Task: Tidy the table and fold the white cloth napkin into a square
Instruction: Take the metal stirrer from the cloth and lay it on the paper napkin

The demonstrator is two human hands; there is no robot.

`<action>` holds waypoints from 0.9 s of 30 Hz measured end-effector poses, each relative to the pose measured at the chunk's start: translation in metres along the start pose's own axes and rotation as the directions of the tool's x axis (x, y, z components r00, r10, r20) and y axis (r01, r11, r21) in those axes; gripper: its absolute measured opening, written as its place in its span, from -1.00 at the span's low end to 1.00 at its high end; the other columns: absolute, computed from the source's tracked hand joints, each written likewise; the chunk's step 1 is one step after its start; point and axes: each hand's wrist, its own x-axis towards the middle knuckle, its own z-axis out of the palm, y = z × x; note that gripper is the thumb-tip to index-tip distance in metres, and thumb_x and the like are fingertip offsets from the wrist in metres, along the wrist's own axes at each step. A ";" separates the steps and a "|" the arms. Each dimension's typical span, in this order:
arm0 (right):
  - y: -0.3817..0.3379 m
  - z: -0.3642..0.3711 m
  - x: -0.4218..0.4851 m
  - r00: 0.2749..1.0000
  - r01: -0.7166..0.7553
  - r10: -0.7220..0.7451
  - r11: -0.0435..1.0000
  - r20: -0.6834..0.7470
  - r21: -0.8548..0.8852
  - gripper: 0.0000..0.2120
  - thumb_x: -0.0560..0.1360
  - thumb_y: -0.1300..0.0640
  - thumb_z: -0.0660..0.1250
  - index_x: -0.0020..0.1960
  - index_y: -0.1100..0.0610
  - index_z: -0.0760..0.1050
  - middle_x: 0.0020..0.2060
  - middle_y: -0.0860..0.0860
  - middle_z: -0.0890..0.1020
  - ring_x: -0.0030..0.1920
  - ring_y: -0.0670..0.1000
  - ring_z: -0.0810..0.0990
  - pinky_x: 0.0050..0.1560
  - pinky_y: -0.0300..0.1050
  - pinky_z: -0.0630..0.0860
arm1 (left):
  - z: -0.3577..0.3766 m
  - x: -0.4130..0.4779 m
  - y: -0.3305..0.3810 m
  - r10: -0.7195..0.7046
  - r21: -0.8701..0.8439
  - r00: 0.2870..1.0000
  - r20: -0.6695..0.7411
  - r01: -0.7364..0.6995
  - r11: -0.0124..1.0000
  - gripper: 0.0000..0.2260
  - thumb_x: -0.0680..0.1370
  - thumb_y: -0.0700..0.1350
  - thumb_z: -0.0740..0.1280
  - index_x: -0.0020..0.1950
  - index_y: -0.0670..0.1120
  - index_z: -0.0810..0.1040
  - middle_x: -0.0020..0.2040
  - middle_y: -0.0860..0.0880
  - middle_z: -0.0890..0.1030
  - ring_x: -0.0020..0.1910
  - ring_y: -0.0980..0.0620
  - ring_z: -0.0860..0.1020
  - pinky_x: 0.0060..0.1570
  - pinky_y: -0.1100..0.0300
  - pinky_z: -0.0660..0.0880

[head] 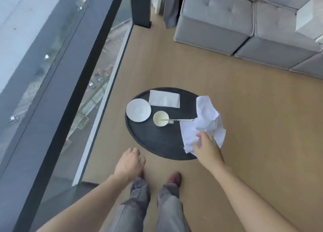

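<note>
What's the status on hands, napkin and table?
Right hand open, reaching onto crumpled white napkin; left hand empty, off the table. Napkin unfolded. Spoon in cup touches napkin edge.

Both bare arms reach forward and down. The left hand (128, 163) hangs loosely curled, holding nothing. The right hand (207, 148) stretches further out, fingers (199, 135) spread and slightly bent.

No readable text, labels or numbers anywhere
</note>
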 end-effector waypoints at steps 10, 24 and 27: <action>-0.042 0.007 0.113 0.921 0.332 -0.387 0.732 0.038 -0.595 -0.85 0.61 0.11 0.30 0.07 0.17 0.58 0.03 0.10 0.55 0.06 0.21 0.47 -0.02 0.06 0.34 | 0.066 0.119 0.015 0.126 0.168 0.979 -0.160 -0.099 0.981 -0.25 0.66 0.21 0.00 0.67 -0.26 -0.08 0.70 -0.23 -0.05 0.68 -0.18 -0.10 0.62 -0.03 -0.09; -0.026 -0.010 0.132 0.908 0.394 -0.408 0.766 0.088 -0.508 -0.83 0.53 0.39 0.28 -0.19 0.26 0.59 -0.21 0.12 0.47 -0.16 0.18 0.45 -0.17 0.12 0.49 | 0.137 0.151 0.036 -0.064 0.137 0.913 -0.403 0.130 0.982 -0.16 0.66 0.31 -0.01 0.66 -0.31 -0.10 0.69 -0.30 -0.07 0.67 -0.22 -0.14 0.62 -0.15 -0.16; -0.006 -0.034 0.138 0.917 0.369 -0.398 0.846 0.004 -0.385 -0.84 0.55 0.31 0.36 -0.13 0.19 0.70 -0.22 0.07 0.54 -0.09 0.20 0.49 -0.13 0.04 0.45 | 0.140 0.152 0.037 -0.063 0.155 0.904 -0.424 0.140 0.978 -0.17 0.66 0.31 0.00 0.66 -0.31 -0.07 0.68 -0.30 -0.05 0.68 -0.22 -0.13 0.62 -0.17 -0.13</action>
